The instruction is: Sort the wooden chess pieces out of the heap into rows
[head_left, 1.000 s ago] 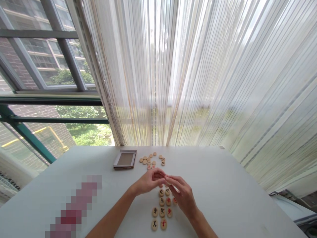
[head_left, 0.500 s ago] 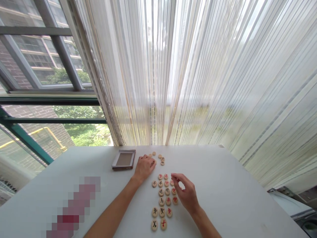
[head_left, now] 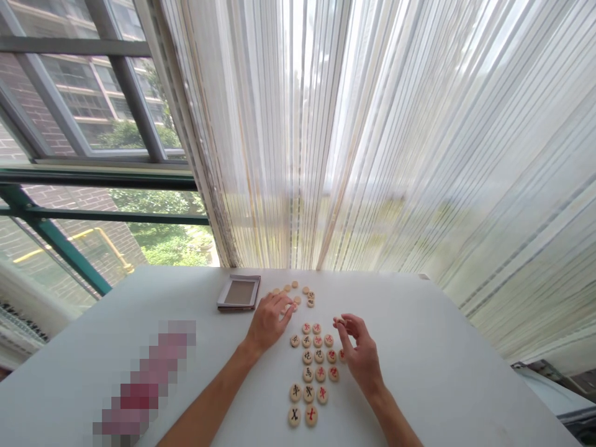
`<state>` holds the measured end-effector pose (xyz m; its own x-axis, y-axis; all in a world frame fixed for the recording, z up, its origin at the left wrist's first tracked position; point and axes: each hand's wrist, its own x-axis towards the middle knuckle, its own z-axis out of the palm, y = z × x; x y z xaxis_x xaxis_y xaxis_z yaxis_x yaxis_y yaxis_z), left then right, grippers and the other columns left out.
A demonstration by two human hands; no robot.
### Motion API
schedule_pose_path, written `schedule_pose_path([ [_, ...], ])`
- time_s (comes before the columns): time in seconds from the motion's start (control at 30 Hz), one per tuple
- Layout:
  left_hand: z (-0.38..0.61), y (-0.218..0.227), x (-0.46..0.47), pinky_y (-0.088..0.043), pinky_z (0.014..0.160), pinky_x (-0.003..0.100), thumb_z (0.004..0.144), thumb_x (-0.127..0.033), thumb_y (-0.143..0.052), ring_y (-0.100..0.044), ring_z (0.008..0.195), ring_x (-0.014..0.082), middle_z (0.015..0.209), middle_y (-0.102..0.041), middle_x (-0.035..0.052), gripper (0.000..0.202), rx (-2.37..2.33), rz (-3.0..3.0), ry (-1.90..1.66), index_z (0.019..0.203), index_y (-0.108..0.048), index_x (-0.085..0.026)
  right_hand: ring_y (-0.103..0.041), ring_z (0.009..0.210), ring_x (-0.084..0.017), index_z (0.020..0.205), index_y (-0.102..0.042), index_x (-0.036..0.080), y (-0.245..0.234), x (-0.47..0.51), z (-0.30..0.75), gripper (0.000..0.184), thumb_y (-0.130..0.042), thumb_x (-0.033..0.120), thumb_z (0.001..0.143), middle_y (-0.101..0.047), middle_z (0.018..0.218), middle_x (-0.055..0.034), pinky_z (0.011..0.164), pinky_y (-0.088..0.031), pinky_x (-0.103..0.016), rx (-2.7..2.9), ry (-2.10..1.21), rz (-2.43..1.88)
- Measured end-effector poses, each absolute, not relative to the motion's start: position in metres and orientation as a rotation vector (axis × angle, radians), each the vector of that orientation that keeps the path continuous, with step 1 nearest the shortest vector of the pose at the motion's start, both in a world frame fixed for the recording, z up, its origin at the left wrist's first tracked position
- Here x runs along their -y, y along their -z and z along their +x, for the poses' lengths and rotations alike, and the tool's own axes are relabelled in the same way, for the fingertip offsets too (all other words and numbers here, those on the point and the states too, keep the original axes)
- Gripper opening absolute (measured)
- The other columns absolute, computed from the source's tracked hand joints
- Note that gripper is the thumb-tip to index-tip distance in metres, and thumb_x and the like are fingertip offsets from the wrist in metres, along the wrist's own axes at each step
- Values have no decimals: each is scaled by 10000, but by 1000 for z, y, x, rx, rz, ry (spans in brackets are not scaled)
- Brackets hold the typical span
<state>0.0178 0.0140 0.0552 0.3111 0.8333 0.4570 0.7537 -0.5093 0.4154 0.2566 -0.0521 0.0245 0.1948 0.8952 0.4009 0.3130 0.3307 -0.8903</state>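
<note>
Wooden Chinese chess pieces with red and black characters lie face up in short rows (head_left: 320,374) on the white table. My left hand (head_left: 270,320) is over the loose pieces behind the rows, thumb and fingers pinched on a chess piece (head_left: 293,305) showing a bit of red. Close by are several pale pieces with no visible marking (head_left: 295,284) and two black-marked pieces (head_left: 311,302). My right hand (head_left: 361,351) hovers at the right side of the rows, its thumb and forefinger closed on a small chess piece (head_left: 340,321) seen edge-on. It partly covers a red piece (head_left: 343,356).
A shallow open box (head_left: 239,292) with a brownish bottom sits left of the loose pieces. A pixelated pinkish patch (head_left: 144,385) covers the table's left part. White striped curtains (head_left: 298,155) hang behind the table's far edge, beside an open window (head_left: 116,112).
The view has shifted slightly. My left hand has drawn back a little from the loose pieces, its pinched fingertips now showing. My right hand has moved up and right, away from the rows.
</note>
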Motion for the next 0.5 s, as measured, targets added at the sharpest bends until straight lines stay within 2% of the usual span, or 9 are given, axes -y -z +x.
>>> schedule_pose_path([
  [0.07, 14, -51, 1, -464, 919, 378, 960, -294, -493, -615, 995, 246, 1027, -709, 79, 201, -1386, 2302, -1114, 994, -675, -216, -709, 950, -249, 1122, -616, 195, -23, 50, 259, 291, -598, 400, 916, -731, 1037, -112, 861, -593, -411, 1337, -624, -1189],
  [0.17, 11, -41, 23, -514, 716, 303, 953, -360, -501, -649, 807, 208, 923, -721, 66, 232, -1318, 2047, -1187, 981, -676, -209, -701, 960, -253, 1131, -657, 190, -22, 47, 262, 335, -613, 429, 900, -724, 1059, -112, 898, -581, -439, 1308, -644, -1195],
  [0.33, 2, -25, 40, -498, 585, 237, 933, -421, -527, -616, 597, 139, 806, -709, 32, 294, -1169, 1778, -1129, 1095, -628, -197, -684, 983, -246, 1166, -676, 192, -21, 38, 269, 382, -616, 451, 893, -713, 1072, -104, 937, -551, -448, 1261, -669, -1238],
  [0.5, -6, -19, 30, -432, 485, 200, 897, -473, -557, -532, 500, 111, 676, -646, 7, 345, -1203, 1584, -1219, 1026, -649, -167, -683, 972, -244, 1179, -686, 200, -39, 32, 266, 405, -629, 465, 878, -722, 1062, -94, 900, -571, -449, 1315, -813, -1176],
])
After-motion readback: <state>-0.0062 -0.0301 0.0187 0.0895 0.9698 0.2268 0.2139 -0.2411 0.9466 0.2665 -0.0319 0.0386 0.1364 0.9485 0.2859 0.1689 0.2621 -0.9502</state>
